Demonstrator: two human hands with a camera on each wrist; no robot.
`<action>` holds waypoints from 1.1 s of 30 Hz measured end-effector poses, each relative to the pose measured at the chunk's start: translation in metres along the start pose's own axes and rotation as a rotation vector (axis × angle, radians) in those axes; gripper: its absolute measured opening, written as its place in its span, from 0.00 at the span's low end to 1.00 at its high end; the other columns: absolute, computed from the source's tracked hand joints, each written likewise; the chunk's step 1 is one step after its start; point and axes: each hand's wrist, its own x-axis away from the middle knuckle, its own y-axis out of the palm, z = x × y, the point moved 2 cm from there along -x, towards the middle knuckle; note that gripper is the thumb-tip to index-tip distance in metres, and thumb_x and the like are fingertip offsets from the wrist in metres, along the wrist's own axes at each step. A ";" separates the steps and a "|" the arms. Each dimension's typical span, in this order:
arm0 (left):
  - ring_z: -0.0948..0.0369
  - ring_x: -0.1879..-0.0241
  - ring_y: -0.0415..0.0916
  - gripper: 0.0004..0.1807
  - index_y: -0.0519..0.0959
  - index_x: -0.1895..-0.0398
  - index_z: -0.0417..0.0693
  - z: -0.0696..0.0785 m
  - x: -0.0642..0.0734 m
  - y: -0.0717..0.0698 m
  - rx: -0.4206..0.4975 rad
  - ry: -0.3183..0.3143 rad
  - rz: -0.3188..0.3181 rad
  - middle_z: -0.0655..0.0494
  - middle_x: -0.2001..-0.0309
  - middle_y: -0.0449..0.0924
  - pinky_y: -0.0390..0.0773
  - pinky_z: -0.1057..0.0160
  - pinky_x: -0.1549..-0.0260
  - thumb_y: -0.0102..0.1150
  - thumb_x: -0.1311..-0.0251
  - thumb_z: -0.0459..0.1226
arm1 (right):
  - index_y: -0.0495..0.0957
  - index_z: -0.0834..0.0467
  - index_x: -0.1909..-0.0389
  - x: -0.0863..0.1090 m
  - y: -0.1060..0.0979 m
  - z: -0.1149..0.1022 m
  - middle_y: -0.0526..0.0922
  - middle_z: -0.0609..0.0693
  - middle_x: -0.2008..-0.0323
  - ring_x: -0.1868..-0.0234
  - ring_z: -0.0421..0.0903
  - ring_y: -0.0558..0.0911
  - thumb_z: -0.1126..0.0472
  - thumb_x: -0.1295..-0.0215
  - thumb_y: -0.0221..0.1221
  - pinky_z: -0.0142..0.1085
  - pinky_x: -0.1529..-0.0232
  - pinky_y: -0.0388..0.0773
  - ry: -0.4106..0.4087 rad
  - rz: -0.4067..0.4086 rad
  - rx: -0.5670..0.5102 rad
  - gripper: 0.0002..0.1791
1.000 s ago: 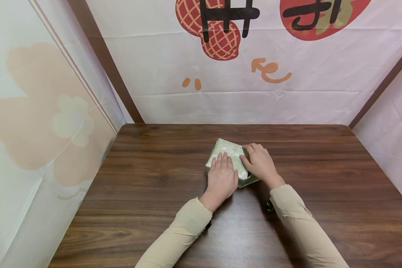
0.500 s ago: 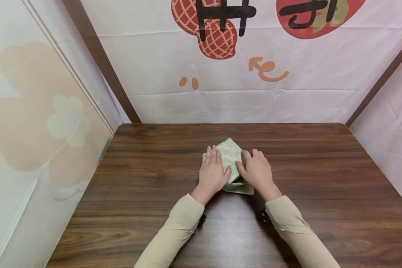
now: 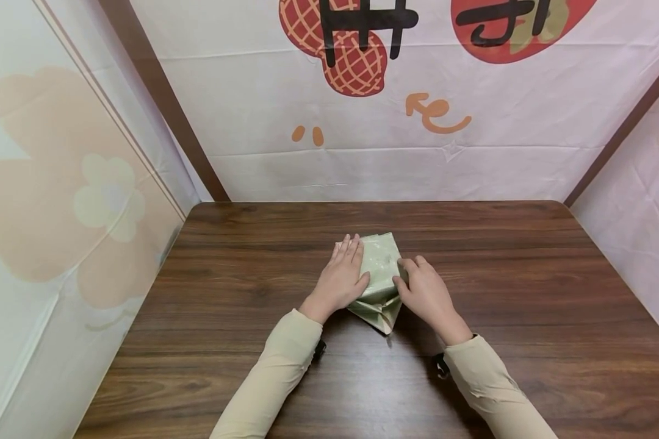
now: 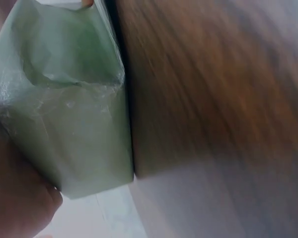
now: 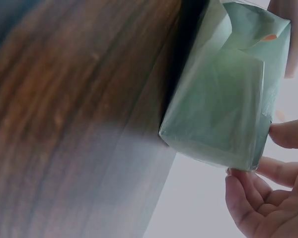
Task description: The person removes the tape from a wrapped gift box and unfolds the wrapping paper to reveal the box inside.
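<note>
On the table lies a boxy package [image 3: 381, 262] in shiny pale green wrapping paper. Its near end has a folded, pointed paper flap [image 3: 383, 318] sticking out toward me. My left hand [image 3: 337, 277] rests on the package's left side, fingers straight and pointing away. On the right edge, my right hand [image 3: 429, 297] has thumb and fingers at a far corner. The right wrist view shows that hand [image 5: 268, 198] pinching the corner of the package [image 5: 218, 114], other fingers curled. In the left wrist view, loose paper gapes at one end of the package [image 4: 74, 139].
The dark wood-grain table [image 3: 241, 292] runs back to a white printed cloth backdrop [image 3: 362, 171]. More printed cloth [image 3: 38, 244] stands along the left side. A small black device [image 3: 440, 366] sits under the right wrist.
The package has turned clockwise, bringing its folded end and pointed flap toward me. My left hand has slid from its top to the left side; the right hand has stayed at the right edge.
</note>
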 end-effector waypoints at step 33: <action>0.57 0.69 0.74 0.21 0.79 0.68 0.44 0.068 0.042 -0.009 -0.419 -0.089 0.307 0.49 0.66 0.75 0.76 0.62 0.70 0.58 0.41 0.54 | 0.79 0.66 0.51 -0.030 -0.015 0.018 0.78 0.60 0.51 0.49 0.59 0.75 0.74 0.36 0.50 0.52 0.49 0.71 -0.170 0.027 -0.128 0.15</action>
